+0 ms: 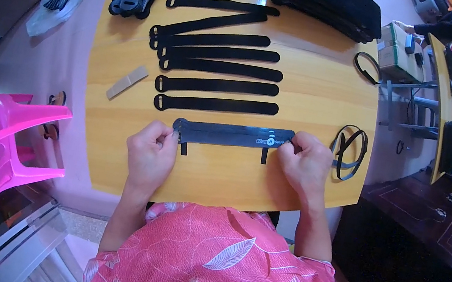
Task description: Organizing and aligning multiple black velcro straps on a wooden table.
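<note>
Pinching a flat, dark, glossy strip with white print [227,134] at its two ends, I keep it stretched across the near part of the yellow wood-grain table [218,185]; whether it touches the surface, I cannot tell. My left hand [151,149] is closed on its left end, and my right hand [307,166] is closed on its right end. Two short black tabs [184,149] show below its near edge. Just beyond it lie seven long black straps with rounded ends [217,105], some overlapping. A greyish-beige flat piece [127,82] rests to their left.
</note>
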Demonstrator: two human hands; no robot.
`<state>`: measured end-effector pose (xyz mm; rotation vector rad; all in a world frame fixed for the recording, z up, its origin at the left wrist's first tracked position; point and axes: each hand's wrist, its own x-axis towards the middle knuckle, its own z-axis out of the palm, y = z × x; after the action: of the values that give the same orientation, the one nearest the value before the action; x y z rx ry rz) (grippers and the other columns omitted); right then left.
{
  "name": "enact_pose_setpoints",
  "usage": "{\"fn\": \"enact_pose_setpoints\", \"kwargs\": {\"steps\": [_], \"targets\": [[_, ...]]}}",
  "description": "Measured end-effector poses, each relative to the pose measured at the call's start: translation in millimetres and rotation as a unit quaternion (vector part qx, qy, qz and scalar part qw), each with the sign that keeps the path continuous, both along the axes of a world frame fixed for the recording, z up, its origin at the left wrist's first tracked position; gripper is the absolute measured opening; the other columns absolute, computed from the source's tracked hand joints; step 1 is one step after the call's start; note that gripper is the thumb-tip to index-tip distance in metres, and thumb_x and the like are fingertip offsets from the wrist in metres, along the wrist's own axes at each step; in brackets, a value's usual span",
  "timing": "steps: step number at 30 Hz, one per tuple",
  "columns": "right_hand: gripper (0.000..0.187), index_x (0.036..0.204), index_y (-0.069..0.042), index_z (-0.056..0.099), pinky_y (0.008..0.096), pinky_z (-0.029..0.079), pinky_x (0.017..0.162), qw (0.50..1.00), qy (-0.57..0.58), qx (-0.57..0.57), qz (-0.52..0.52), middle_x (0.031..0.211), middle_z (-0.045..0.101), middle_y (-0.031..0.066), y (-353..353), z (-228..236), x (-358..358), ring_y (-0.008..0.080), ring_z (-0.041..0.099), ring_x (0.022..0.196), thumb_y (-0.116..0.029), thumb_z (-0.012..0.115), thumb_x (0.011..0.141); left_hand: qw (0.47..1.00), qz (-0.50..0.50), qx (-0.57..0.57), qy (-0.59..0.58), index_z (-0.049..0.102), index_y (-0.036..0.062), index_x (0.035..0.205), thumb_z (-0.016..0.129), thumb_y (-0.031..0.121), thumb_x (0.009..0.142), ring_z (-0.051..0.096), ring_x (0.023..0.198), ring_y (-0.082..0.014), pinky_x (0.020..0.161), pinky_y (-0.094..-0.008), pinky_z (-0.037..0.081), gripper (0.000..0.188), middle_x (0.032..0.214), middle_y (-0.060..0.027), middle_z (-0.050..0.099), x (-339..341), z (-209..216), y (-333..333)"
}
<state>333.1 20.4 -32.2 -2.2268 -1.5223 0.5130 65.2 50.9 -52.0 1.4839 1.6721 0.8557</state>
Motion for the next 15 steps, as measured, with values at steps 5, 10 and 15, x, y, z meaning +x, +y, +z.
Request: {"fn": "enact_pose_setpoints", "kwargs": {"steps": [5,10,15], "targets": [[0.018,0.068,-0.003,0.065,0.0446,0.049,0.059,1.0,-0.018,-0.008,0.002,0.069,0.062,0.0197,0.6,2.3,-2.4,0.0368,0.062,0.064,-0.02,0.061,0.068,1.0,-0.011,0.018,0.009,0.059,-0.002,0.073,0.065,-0.001,0.08,0.052,0.052,-0.0099,0.049,-0.027,0.041,0.009,0.057,-0.0087,0.056,-1.1,0.5,0.0],[0.02,0.069,-0.002,0.065,0.0453,0.049,0.061,1.0,-0.017,-0.019,0.007,0.069,0.062,0.0206,-1.7,5.5,-1.4,0.037,0.063,0.064,-0.021,0.063,0.072,0.998,-0.032,0.03,0.04,0.062,-0.0029,0.079,0.065,0.002,0.083,0.051,0.059,-0.0061,0.055,-0.0236,0.042,0.007,0.062,-0.0045,0.057,-3.4,7.5,-3.1],[0.023,0.073,-0.002,0.064,0.0445,0.05,0.061,0.987,-0.131,-0.085,0.02,0.07,0.063,0.0179,-12.3,34.5,-2.1,0.0347,0.063,0.065,-0.025,0.07,0.076,0.992,-0.058,0.087,0.071,0.062,-0.0026,0.098,0.062,-0.001,0.082,0.061,0.07,-0.0316,0.062,-0.0372,0.049,0.016,0.08,-0.0182,0.061,-12.9,24.4,-14.7]]}}
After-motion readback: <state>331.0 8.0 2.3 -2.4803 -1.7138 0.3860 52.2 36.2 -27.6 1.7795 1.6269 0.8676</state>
